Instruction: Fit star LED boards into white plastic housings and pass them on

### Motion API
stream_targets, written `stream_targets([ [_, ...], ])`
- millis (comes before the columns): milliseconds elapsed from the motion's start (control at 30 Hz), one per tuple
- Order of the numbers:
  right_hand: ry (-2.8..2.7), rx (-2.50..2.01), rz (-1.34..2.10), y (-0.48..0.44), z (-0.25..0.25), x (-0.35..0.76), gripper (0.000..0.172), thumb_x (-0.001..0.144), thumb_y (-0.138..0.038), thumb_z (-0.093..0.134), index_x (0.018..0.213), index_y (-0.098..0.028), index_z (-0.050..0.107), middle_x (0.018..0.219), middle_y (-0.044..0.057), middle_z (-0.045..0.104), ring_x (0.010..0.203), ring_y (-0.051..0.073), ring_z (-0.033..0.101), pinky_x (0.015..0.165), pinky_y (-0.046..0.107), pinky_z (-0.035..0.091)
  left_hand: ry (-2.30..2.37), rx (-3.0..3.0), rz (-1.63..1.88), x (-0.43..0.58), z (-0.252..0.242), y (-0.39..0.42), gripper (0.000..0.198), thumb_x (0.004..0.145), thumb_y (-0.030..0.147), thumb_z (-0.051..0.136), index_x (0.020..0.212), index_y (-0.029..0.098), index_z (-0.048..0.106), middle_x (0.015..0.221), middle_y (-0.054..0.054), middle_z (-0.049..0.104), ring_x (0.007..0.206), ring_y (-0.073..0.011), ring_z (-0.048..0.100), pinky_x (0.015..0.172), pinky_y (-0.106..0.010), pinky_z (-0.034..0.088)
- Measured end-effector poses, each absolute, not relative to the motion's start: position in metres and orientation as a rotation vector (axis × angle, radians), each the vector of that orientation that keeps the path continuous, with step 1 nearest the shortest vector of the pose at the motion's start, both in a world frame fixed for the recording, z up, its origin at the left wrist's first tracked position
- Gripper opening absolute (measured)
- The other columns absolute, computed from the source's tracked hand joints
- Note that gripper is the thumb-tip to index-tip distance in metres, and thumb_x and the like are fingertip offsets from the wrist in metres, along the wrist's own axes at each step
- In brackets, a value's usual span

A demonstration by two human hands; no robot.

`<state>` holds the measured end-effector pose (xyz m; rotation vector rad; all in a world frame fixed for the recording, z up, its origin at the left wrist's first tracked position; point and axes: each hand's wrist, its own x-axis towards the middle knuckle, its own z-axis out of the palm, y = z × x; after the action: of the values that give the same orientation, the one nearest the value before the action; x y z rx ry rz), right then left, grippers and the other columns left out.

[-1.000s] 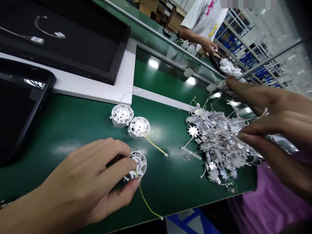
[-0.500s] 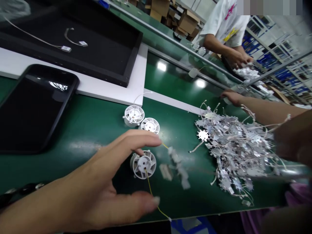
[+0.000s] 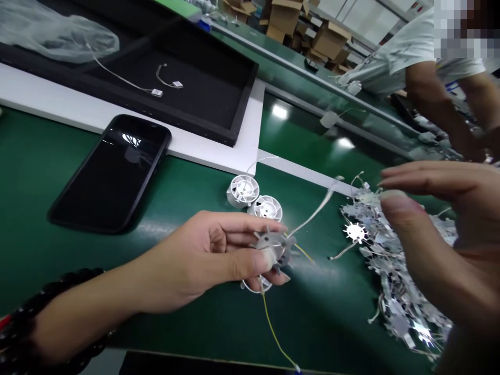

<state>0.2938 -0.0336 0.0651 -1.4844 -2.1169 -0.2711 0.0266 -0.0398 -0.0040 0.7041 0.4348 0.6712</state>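
Note:
My left hand (image 3: 211, 260) pinches a silver star-shaped plate (image 3: 275, 246) with a white wire trailing up to the right. It hovers over a white round fan housing (image 3: 258, 284) with a yellow wire (image 3: 275, 333). Two more white fan housings (image 3: 242, 189) (image 3: 267, 207) sit just beyond on the green table (image 3: 35, 161). My right hand (image 3: 441, 234) hangs open, fingers spread, above a tangled pile of silver star plates and wires (image 3: 394, 271). It holds nothing.
A black phone (image 3: 111, 173) lies at the left. Behind it a black tray (image 3: 187, 83) rests on a white board, with a plastic bag (image 3: 54, 31) at its far end. Another person (image 3: 425, 67) works across the table at the right. Cardboard boxes stand behind.
My left hand left the fan housing and now pinches a star plate that came over from the pile. My right hand let go and opened. The view has swung left.

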Motion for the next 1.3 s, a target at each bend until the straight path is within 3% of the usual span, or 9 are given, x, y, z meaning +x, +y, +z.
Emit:
stream_targets([
  [67,-2.205,-1.364,-0.194,-0.041,0.066,0.283,0.015,0.097,-0.032,0.058,0.108,-0.032,0.067,0.127,0.004,0.068,0.121,0.03,0.064,0.107,0.048,0.048,0.503,0.77,0.66,0.027,-0.004,-0.04,0.025,0.09,0.016,0.073,0.115,0.022,0.073,0.089,-0.002,0.079,0.081,-0.0136,0.077,0.067,-0.014,0.06],
  [200,-2.562,-1.231,0.246,-0.056,0.069,0.263,0.04,0.099,-0.022,0.052,0.138,-0.033,0.055,0.143,0.003,0.06,0.136,0.03,0.054,0.119,0.048,0.039,0.581,1.008,0.704,0.027,-0.004,-0.039,0.024,0.089,0.014,0.07,0.112,0.021,0.07,0.084,-0.002,0.078,0.074,-0.0147,0.076,0.058,-0.015,0.058],
  [333,-2.424,-1.358,0.679,-0.06,0.067,0.254,0.039,0.1,-0.035,0.058,0.139,-0.038,0.055,0.118,0.002,0.073,0.103,0.024,0.073,0.087,0.033,0.062,0.584,1.038,0.732,0.027,-0.006,-0.037,0.019,0.087,0.016,0.071,0.106,0.02,0.068,0.087,-0.003,0.077,0.074,-0.0162,0.075,0.061,-0.02,0.062],
  [500,-2.074,-1.409,1.247,-0.059,0.067,0.253,0.027,0.094,-0.037,0.07,0.121,-0.039,0.068,0.088,-0.004,0.074,0.073,0.012,0.072,0.062,0.016,0.058,0.476,0.962,0.607,0.025,-0.006,-0.04,0.014,0.09,0.019,0.068,0.104,0.019,0.067,0.085,-0.004,0.076,0.07,-0.0175,0.075,0.057,-0.023,0.063],
  [667,-1.724,-1.381,1.632,-0.061,0.061,0.251,0.026,0.092,-0.032,0.073,0.117,-0.036,0.068,0.083,-0.005,0.073,0.07,0.009,0.07,0.06,0.013,0.056,0.464,0.922,0.546,0.023,-0.004,-0.042,0.016,0.088,0.018,0.069,0.103,0.023,0.069,0.082,0.0,0.076,0.067,-0.0164,0.075,0.061,-0.024,0.064],
  [900,-1.735,-1.506,1.455,-0.064,0.056,0.245,0.01,0.092,-0.033,0.071,0.1,-0.027,0.07,0.078,-0.002,0.075,0.068,0.011,0.071,0.06,0.013,0.056,0.531,0.961,0.576,0.024,-0.003,-0.04,0.019,0.084,0.012,0.071,0.1,0.023,0.072,0.077,0.003,0.074,0.061,-0.013,0.073,0.06,-0.02,0.063],
  [1033,-1.783,-1.617,1.363,-0.067,0.056,0.244,0.021,0.092,-0.044,0.067,0.099,-0.026,0.074,0.073,0.0,0.073,0.061,0.013,0.068,0.051,0.017,0.052,0.569,1.049,0.589,0.023,-0.003,-0.04,0.019,0.086,0.014,0.07,0.102,0.024,0.072,0.078,0.002,0.075,0.063,-0.0128,0.073,0.06,-0.02,0.062],
  [1233,-2.094,-1.604,1.265,-0.068,0.055,0.244,0.032,0.093,-0.049,0.064,0.075,-0.025,0.075,0.058,-0.002,0.064,0.046,0.01,0.05,0.04,0.022,0.036,0.707,1.359,0.697,0.023,-0.004,-0.042,0.025,0.086,0.02,0.075,0.109,0.028,0.074,0.083,0.003,0.075,0.075,-0.0143,0.074,0.067,-0.02,0.062],
  [1300,-2.078,-1.623,1.196,-0.07,0.055,0.248,0.036,0.095,-0.051,0.061,0.072,-0.025,0.073,0.061,-0.002,0.067,0.047,0.011,0.054,0.041,0.023,0.037,0.757,1.452,0.783,0.022,-0.003,-0.043,0.026,0.087,0.023,0.075,0.113,0.029,0.072,0.086,0.004,0.075,0.076,-0.0126,0.073,0.067,-0.018,0.06],
])
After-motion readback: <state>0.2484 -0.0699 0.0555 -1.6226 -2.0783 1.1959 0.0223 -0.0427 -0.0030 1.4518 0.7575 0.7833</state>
